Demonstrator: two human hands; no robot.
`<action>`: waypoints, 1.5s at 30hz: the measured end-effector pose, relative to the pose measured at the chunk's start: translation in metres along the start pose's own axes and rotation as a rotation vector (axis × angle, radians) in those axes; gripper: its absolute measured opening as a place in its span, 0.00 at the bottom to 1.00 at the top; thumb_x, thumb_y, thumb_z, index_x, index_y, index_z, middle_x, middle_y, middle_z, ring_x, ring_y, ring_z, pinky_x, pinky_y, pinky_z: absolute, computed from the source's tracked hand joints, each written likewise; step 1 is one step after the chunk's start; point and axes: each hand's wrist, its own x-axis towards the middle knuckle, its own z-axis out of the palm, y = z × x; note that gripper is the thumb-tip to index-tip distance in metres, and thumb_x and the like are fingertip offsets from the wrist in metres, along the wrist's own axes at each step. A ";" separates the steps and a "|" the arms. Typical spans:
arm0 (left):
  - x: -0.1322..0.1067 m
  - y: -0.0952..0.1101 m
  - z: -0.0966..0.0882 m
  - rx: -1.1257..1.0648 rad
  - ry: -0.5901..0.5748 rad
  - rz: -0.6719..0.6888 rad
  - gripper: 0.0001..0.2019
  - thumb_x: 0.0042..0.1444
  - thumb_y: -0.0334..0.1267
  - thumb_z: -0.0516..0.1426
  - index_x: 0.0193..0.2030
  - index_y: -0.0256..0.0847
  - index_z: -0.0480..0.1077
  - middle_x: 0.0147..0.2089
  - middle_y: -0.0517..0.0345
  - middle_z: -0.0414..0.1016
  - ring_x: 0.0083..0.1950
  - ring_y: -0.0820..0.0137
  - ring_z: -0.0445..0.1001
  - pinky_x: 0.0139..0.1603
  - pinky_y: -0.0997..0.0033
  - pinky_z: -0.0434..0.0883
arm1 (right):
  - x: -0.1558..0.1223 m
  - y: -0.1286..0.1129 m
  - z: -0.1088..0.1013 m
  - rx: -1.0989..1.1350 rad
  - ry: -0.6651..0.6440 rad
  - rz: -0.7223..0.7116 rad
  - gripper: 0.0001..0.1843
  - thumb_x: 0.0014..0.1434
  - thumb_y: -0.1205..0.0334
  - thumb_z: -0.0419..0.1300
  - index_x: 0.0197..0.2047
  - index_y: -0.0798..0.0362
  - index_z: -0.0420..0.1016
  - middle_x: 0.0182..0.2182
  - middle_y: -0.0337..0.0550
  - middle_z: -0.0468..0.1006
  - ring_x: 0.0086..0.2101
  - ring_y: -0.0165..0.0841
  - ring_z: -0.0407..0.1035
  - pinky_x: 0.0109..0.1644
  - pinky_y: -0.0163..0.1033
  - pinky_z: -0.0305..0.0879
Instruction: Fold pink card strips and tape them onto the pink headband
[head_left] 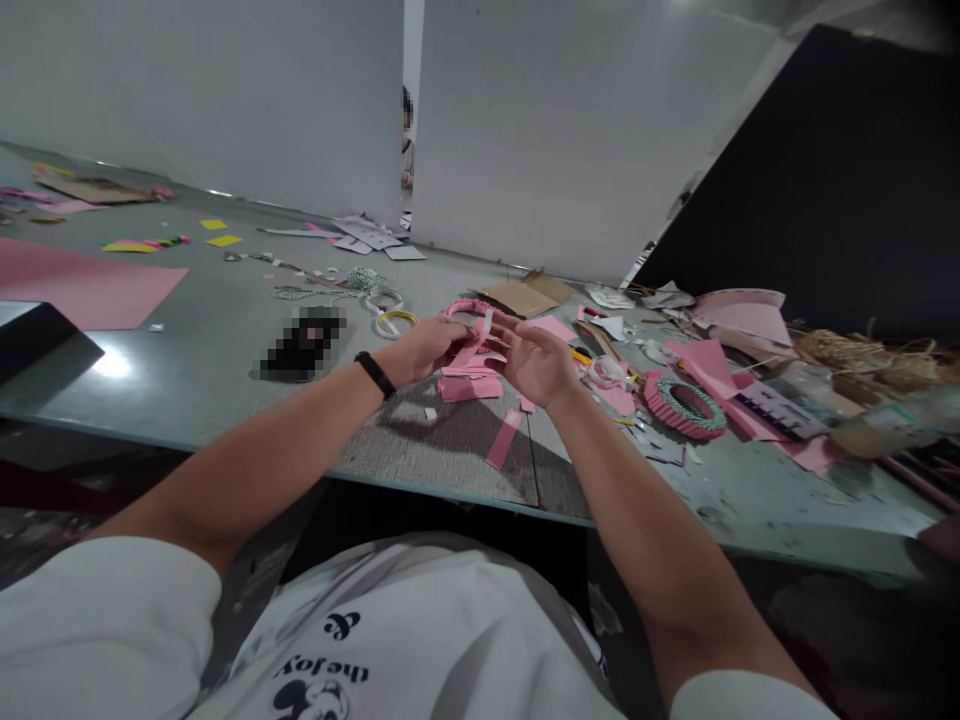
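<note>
My left hand [426, 347], with a black band on the wrist, is closed on a folded pink paper piece [477, 345] held above the table. My right hand [534, 358] meets it from the right, fingers curled and pinching the same pink paper. Directly under the hands lies a small stack of pink paper strips [469, 384], and one loose pink strip [504, 439] lies nearer the table's front edge.
A pink and green woven paper ring [684, 405] lies to the right among pink scraps. A large pink sheet [82, 285] is at the left, a dark blurred object [304, 343] and tape rolls [395, 319] in the middle. Cardboard [525, 294] and white panels [570, 130] stand behind; another person shows in the gap.
</note>
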 end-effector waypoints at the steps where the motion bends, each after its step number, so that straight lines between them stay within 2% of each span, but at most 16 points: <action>1: 0.000 0.000 0.000 -0.025 0.015 -0.016 0.13 0.67 0.28 0.59 0.29 0.41 0.71 0.34 0.53 0.80 0.33 0.70 0.77 0.40 0.65 0.77 | 0.000 0.000 0.000 -0.006 0.005 -0.005 0.28 0.58 0.47 0.61 0.58 0.46 0.83 0.56 0.54 0.87 0.54 0.50 0.80 0.56 0.55 0.78; 7: -0.007 0.008 0.005 -0.188 0.026 -0.106 0.12 0.68 0.27 0.59 0.32 0.39 0.75 0.31 0.54 0.80 0.34 0.71 0.79 0.42 0.68 0.80 | 0.001 0.006 0.001 0.130 -0.029 0.068 0.26 0.55 0.44 0.66 0.54 0.44 0.85 0.52 0.50 0.87 0.51 0.48 0.79 0.54 0.52 0.77; 13: -0.013 0.013 0.008 -0.332 -0.020 -0.130 0.08 0.68 0.25 0.61 0.36 0.35 0.78 0.35 0.51 0.84 0.35 0.70 0.82 0.46 0.68 0.79 | 0.002 0.011 0.001 0.291 -0.064 0.085 0.23 0.54 0.45 0.70 0.51 0.42 0.88 0.48 0.47 0.87 0.51 0.47 0.77 0.55 0.53 0.76; 20: -0.014 0.017 0.009 -0.384 -0.050 -0.136 0.12 0.69 0.25 0.58 0.34 0.36 0.78 0.32 0.54 0.82 0.34 0.70 0.80 0.45 0.66 0.78 | 0.001 0.008 0.005 0.249 -0.052 0.065 0.23 0.53 0.44 0.71 0.50 0.43 0.88 0.52 0.49 0.87 0.56 0.49 0.77 0.58 0.55 0.76; 24: -0.015 0.019 0.009 -0.390 -0.076 -0.150 0.11 0.68 0.25 0.58 0.37 0.35 0.80 0.35 0.51 0.84 0.35 0.68 0.80 0.46 0.65 0.77 | 0.001 0.006 0.005 0.214 -0.045 0.072 0.24 0.53 0.44 0.69 0.50 0.44 0.87 0.55 0.49 0.87 0.57 0.50 0.77 0.59 0.56 0.76; 32: -0.021 0.024 0.010 -0.371 -0.068 -0.138 0.08 0.69 0.28 0.60 0.38 0.37 0.80 0.34 0.53 0.84 0.35 0.68 0.79 0.51 0.64 0.79 | 0.001 0.005 0.004 0.209 -0.052 0.057 0.23 0.55 0.44 0.69 0.51 0.43 0.88 0.52 0.48 0.87 0.54 0.48 0.78 0.57 0.54 0.76; 45: -0.015 0.016 0.006 -0.412 -0.111 -0.126 0.06 0.70 0.33 0.62 0.41 0.37 0.81 0.38 0.50 0.86 0.38 0.66 0.82 0.53 0.60 0.81 | 0.001 0.003 0.006 0.235 -0.035 0.073 0.25 0.48 0.43 0.74 0.49 0.42 0.90 0.51 0.46 0.87 0.52 0.47 0.76 0.53 0.50 0.75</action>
